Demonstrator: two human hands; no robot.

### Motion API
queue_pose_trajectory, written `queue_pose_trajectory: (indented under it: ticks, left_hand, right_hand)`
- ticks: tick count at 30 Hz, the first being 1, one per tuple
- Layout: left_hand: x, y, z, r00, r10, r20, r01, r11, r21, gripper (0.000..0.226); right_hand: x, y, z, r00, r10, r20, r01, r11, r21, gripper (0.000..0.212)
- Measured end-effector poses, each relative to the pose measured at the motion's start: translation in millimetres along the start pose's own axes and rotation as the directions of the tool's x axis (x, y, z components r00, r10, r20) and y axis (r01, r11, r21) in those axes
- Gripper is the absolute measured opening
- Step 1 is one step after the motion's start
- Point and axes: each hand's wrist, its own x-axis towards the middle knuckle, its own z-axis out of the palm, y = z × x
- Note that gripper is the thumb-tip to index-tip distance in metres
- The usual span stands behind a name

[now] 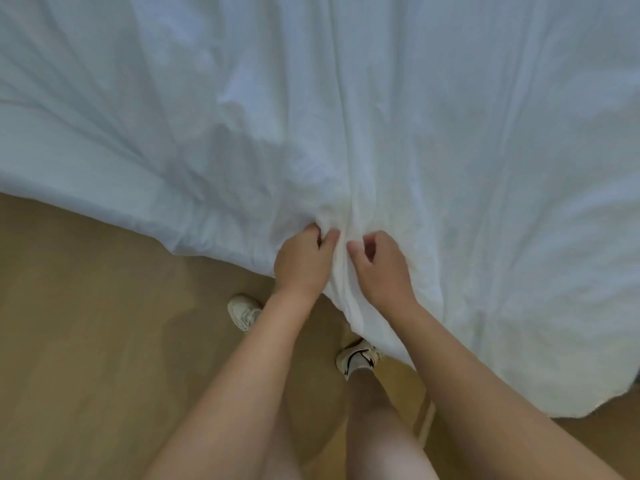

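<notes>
Nearest the camera, two white shoes stood on the tan wooden floor. Above them the left hand had its fingers curled into the hem of the white sheet, and the right hand, just beside it, pinched the same raised fold. The sheet hung off the bed edge here and spread away, creased in long ridges fanning from the grip. Judging by those wrinkles, the spreading was partly done, with pulling taut and smoothing left. No brand, label or writing could be read

Left hand, right hand: curled fingers.
</notes>
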Motion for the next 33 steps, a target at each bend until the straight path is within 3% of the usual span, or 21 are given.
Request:
queue_pose_trajectory:
  ticks: [4, 6, 8, 11, 14, 16, 18, 22, 25, 27, 30, 33]
  left_hand:
    - [-32, -17, -35, 0.998, 0.065, 0.019, -0.061, 0.985, -0.158, 0.044]
    - [-48, -45, -65, 0.997, 0.0, -0.073, -0.019, 0.965, -0.263, 0.046]
    - [-57, -74, -94, 0.987, -0.122, -0.108, 0.082, 0.944, -0.318, 0.048]
    - [-40, -85, -104, 0.981, -0.19, -0.025, 0.184, 0.97, -0.157, 0.044]
    - [3, -61, -106, 0.976, -0.217, -0.027, 0.214, 0.974, -0.075, 0.024]
    - [38, -42, -121, 0.955, -0.279, -0.102, 0.261, 0.951, -0.164, 0.037]
    - [69, -26, -140, 0.953, -0.263, -0.153, 0.243, 0.96, -0.136, 0.044]
    - [100, 4, -161, 0.993, -0.065, -0.103, 0.071, 0.996, 0.059, 0.038]
    - [81, -3, -187, 0.996, 0.064, -0.067, -0.058, 0.994, 0.093, 0.048]
    - [53, -41, -211, 0.998, -0.006, -0.064, 0.005, 1.0, -0.022, 0.051]
    - [15, -96, -231, 0.943, -0.32, -0.092, 0.278, 0.91, -0.309, 0.05]
    - [34, -102, -221, 0.917, -0.393, -0.06, 0.358, 0.882, -0.306, 0.043]
  right_hand:
    - [5, -25, 5, 0.997, -0.043, 0.068, 0.047, 0.997, -0.058, 0.018]
    - [2, -33, 5, 0.991, -0.072, 0.117, 0.086, 0.988, -0.126, 0.024]
    - [-8, -44, 9, 0.957, -0.131, 0.257, 0.198, 0.947, -0.253, 0.028]
    - [-12, -56, 21, 0.921, -0.105, 0.376, 0.268, 0.87, -0.413, 0.023]
    - [2, -70, 25, 0.951, -0.01, 0.31, 0.151, 0.888, -0.434, 0.026]
    - [12, -85, 29, 0.972, -0.027, 0.233, 0.114, 0.923, -0.368, 0.026]
    - [20, -108, 37, 0.989, -0.087, 0.116, 0.113, 0.966, -0.234, 0.028]
    - [47, -160, 50, 0.987, -0.151, 0.058, 0.158, 0.976, -0.15, 0.034]
    - [68, -187, 52, 0.982, -0.171, 0.075, 0.179, 0.976, -0.12, 0.034]
    - [74, -198, 55, 0.971, -0.202, 0.126, 0.218, 0.968, -0.127, 0.035]
    - [79, -214, 71, 0.927, -0.179, 0.33, 0.247, 0.953, -0.177, 0.04]
    - [86, -228, 92, 0.87, -0.106, 0.481, 0.261, 0.927, -0.268, 0.046]
